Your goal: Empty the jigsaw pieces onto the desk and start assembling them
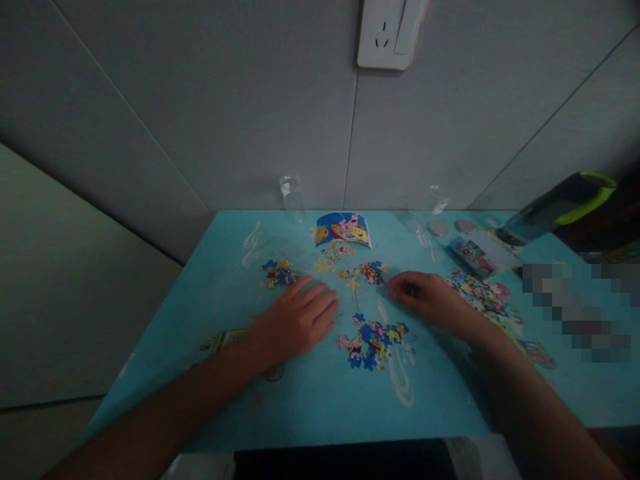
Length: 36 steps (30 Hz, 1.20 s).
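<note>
My left hand (299,319) lies palm down on the light blue table with its fingers stretched out. Just beyond its fingers is a small group of blue and yellow jigsaw pieces (280,273). My right hand (420,297) has its fingers curled and the tips pressed together; whether a piece is between them is hidden. Near those fingertips lies a cluster of jigsaw pieces (373,272). A larger loose heap of mostly blue pieces (373,341) is spread between my hands, closer to me. The cartoon picture sheet (343,229), slightly curled, rests at the back.
Two clear jars (293,199) (438,200) stand by the wall. Round lids (439,229), a small printed box (471,257) and a tilted dark bottle (545,212) are at the back right. Another pile of jigsaw pieces (487,297) lies beyond my right forearm.
</note>
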Each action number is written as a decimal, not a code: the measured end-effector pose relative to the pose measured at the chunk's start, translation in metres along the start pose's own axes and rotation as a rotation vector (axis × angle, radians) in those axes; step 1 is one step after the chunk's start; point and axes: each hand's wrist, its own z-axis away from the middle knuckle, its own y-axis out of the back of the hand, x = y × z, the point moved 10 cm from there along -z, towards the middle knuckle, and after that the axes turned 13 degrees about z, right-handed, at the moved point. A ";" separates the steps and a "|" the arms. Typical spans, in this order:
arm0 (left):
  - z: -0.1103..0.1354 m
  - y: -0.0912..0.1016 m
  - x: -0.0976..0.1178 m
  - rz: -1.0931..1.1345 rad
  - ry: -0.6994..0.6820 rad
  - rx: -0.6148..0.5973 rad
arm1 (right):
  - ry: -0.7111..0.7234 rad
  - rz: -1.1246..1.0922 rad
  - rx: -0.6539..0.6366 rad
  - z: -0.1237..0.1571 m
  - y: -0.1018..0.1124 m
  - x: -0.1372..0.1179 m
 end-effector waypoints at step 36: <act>-0.001 -0.016 0.011 0.416 -0.021 -0.036 | 0.336 0.050 -0.099 0.011 -0.035 -0.076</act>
